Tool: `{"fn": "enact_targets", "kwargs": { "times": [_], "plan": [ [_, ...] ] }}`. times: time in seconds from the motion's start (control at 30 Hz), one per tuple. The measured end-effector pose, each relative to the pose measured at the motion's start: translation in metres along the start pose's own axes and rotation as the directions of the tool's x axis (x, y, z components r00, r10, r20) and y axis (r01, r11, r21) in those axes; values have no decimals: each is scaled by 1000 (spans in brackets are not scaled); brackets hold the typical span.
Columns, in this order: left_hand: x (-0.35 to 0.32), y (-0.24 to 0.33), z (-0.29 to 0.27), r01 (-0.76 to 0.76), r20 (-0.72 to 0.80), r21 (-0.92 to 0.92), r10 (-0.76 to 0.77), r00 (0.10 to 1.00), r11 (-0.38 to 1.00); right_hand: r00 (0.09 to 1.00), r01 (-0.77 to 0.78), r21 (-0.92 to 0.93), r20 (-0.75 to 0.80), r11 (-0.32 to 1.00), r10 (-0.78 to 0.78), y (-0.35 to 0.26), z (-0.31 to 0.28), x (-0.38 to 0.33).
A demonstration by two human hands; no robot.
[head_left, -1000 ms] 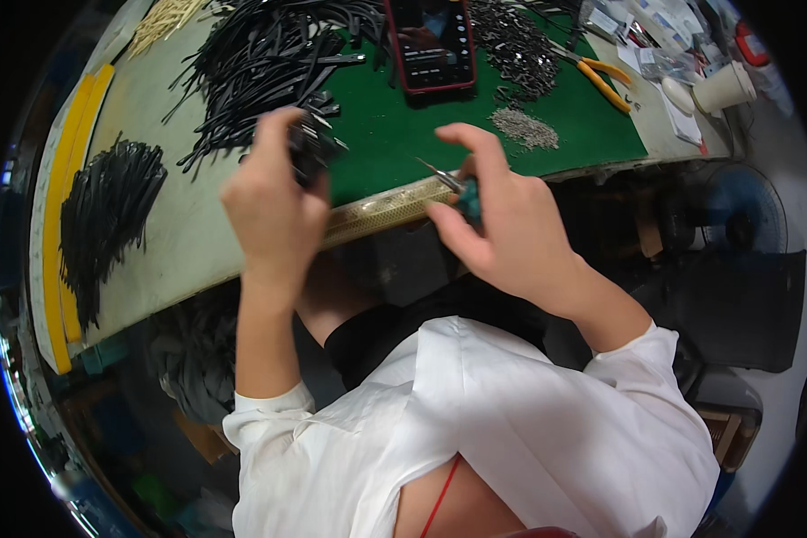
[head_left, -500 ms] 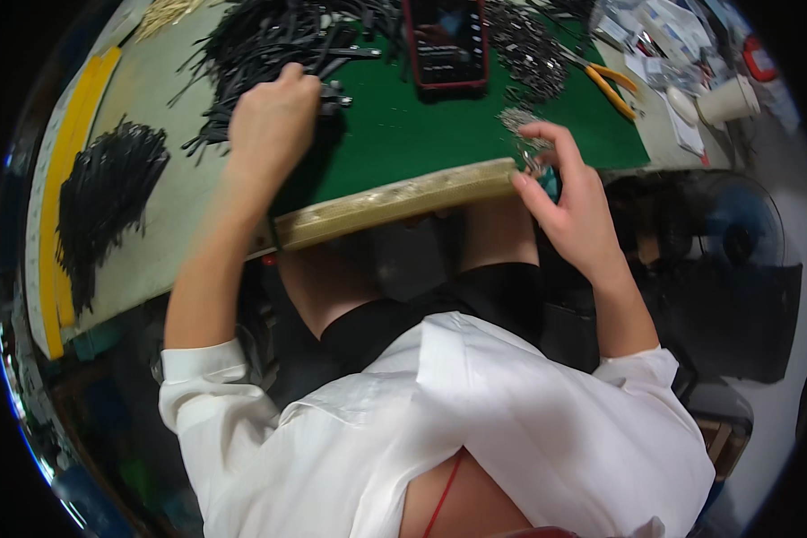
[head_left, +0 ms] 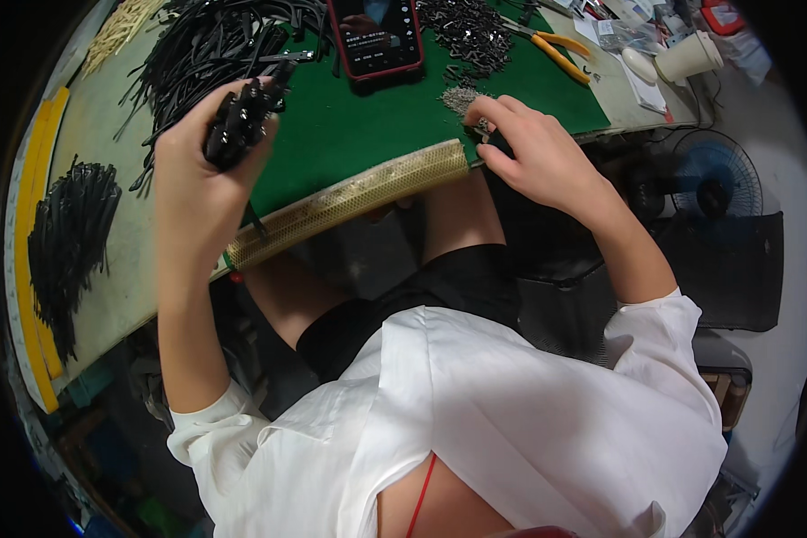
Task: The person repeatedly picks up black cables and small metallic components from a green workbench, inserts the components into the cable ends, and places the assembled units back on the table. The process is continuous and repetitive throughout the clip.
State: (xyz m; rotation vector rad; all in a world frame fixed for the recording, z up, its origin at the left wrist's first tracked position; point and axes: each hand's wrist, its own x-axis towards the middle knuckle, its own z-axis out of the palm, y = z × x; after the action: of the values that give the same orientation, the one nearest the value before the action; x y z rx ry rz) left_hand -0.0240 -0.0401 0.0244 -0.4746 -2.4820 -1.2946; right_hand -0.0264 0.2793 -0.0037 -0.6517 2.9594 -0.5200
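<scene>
Left hand: the bare left hand (head_left: 197, 166) is closed around a bunch of glossy black strap-like pieces (head_left: 235, 130)
Bunch position: held raised over the left part of the flat green mat (head_left: 332, 125), on the near side of a tangled heap of long black straps (head_left: 215, 45)
Right hand: the bare right hand (head_left: 547, 157) is seen with fingers bent beside a small pile of fine grey metal pieces (head_left: 460, 97); a dark item (head_left: 500, 142) is partly hidden there, and whether it is gripped cannot be told
Mat, far side: a red-edged black smartphone (head_left: 377, 40) is placed left of a heap of small dark metal parts (head_left: 466, 36); yellow-handled pliers (head_left: 560, 58) are laid farther right
Mat, near edge: bordered by a gold mesh-patterned strip (head_left: 359, 197)
Table, left: a flat black strap bundle (head_left: 72, 242) is laid beside a long yellow strip (head_left: 29, 233)
</scene>
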Motion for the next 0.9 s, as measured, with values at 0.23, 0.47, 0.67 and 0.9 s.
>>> {"fn": "enact_targets", "kwargs": {
  "times": [0.23, 0.47, 0.67, 0.9],
  "plan": [
    [-11, 4, 18, 31, 47, -150, -25, 999, 988, 1000, -17, -23, -14, 1000, 17, -3, 1, 2],
    [-15, -1, 25, 63, 2, -281, -65, 998, 958, 998, -53, -28, -23, 998, 52, -8, 0, 3],
    [-17, 0, 27, 33, -68, -266, -52, 996, 963, 995, 9, -43, -97, 999, -13, -4, 4, 2],
    [-17, -1, 29, 35, -48, -292, -51, 998, 956, 994, -9, -57, -111, 998, 2, -4, 4, 2]
  ]
}}
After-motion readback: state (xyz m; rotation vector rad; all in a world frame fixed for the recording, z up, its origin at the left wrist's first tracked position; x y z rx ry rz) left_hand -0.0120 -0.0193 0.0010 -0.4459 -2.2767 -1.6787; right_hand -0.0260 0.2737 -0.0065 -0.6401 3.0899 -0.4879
